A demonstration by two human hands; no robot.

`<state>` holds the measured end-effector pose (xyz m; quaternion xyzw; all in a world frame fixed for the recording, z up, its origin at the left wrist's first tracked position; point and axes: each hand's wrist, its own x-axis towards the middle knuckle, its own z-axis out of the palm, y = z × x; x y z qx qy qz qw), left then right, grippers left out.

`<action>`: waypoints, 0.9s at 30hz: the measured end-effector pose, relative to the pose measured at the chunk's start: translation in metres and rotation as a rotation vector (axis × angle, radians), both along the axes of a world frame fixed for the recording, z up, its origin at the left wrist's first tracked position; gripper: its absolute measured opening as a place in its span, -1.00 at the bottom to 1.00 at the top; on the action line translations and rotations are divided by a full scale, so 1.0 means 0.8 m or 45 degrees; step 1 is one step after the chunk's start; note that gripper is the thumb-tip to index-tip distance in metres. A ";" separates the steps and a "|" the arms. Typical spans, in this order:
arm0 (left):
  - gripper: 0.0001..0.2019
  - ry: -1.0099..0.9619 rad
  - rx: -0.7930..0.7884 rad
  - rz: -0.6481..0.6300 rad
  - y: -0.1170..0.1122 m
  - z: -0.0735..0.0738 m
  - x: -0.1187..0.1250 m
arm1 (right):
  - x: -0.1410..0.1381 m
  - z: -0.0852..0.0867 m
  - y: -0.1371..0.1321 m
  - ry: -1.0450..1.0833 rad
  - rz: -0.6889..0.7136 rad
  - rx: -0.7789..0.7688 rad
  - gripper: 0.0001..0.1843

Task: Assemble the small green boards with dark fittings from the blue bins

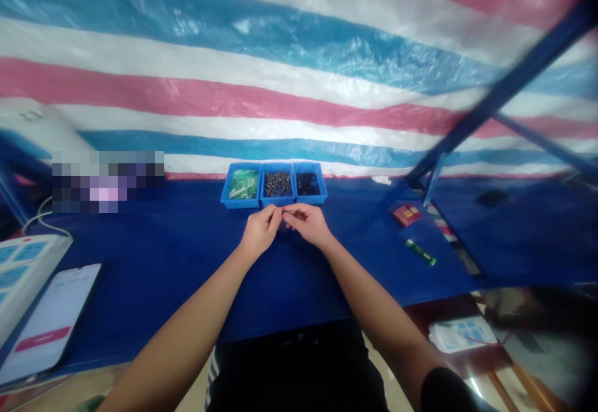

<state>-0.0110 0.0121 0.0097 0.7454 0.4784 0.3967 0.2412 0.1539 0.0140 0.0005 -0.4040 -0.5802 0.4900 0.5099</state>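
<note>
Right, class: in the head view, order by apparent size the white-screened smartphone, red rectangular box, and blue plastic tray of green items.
White-screened smartphone, perhaps enlarged by nearness
Blue plastic tray of green items
Red rectangular box

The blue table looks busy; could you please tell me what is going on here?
A person's bare left hand and right hand meet above the dark blue table; anything held between them is too small to identify. Just beyond, three blue plastic trays stand in a row, holding, from left to right, green plastic packets, small metallic-looking pieces and black pieces.
</note>
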 end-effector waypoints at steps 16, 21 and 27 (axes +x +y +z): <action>-0.65 0.234 0.159 0.120 0.010 0.005 -0.015 | 0.044 0.053 0.113 -1.485 -0.322 0.210 -0.73; -0.65 0.201 0.207 0.196 0.016 0.007 -0.025 | 0.039 0.064 0.133 -1.723 -0.168 0.026 -0.77; -0.66 0.167 0.191 0.189 0.012 0.006 -0.021 | 0.041 0.065 0.136 -1.661 -0.138 0.010 -0.74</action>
